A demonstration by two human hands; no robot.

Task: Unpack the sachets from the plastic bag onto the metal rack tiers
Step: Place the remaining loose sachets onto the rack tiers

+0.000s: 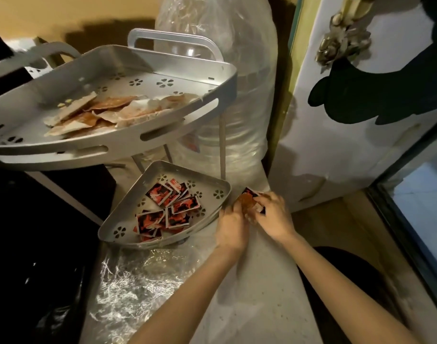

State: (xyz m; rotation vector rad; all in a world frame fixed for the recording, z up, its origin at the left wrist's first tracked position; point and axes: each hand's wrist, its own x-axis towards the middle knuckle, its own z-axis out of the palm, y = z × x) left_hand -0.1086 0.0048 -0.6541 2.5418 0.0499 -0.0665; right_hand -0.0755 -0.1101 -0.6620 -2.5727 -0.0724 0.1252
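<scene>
Between your hands: a small clutch of sachets [249, 203], red-black ones and a brownish one, just beside the lower tier's right rim.
Left hand [231, 225]: your fingers curl round the near side of the clutch and grip it.
Right hand [274, 217]: your fingertips pinch the far side of the same clutch, thumb side turned toward the left hand.
Left of your fingers: the lower tier [128, 214] of the metal rack, with red-black sachets [167, 207] lying loose in a heap.
Above and left of your fingers: the upper tier [63, 150], carrying pale and orange-brown sachets [108, 112] in an overlapping pile.
Below your fingers: crinkled clear plastic bag [128, 289] spread flat on the counter [249, 306], near your left forearm.
Beyond your fingers: a tall wrapped stack in clear plastic [237, 95], upright behind the rack.
Right of your fingers: a white door [336, 157].
</scene>
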